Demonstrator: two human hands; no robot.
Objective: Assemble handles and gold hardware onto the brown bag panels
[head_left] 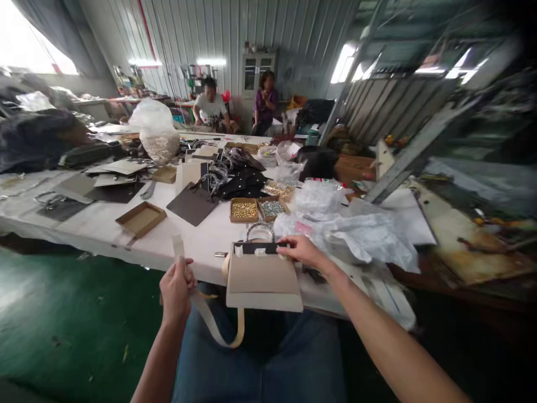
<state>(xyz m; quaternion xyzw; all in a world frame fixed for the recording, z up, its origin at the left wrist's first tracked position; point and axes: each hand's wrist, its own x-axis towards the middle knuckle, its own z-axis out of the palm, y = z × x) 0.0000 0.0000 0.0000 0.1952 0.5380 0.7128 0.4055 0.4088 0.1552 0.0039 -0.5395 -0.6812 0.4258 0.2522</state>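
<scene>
My left hand point(177, 285) pinches the upper end of a strip of pale tape point(210, 322). The strip hangs in a loop over my lap and runs back up toward the table edge. A flat beige and dark bag panel point(262, 277) lies at the table's front edge, overhanging it. Short whitish pieces of tape point(260, 252) sit along its dark top band, and a wrapped handle point(259, 226) rises behind it. My right hand point(296, 249) rests at the panel's top right corner, fingers closed together there; whether they hold tape or the panel is hidden.
Behind the panel stand a box of gold studs point(244, 210) and a box of silver studs point(272, 208). An open cardboard tray point(141, 219) lies to the left. Clear plastic bags point(344, 224) spread on the right, near a slanted metal post point(403, 151). Two people sit across the table.
</scene>
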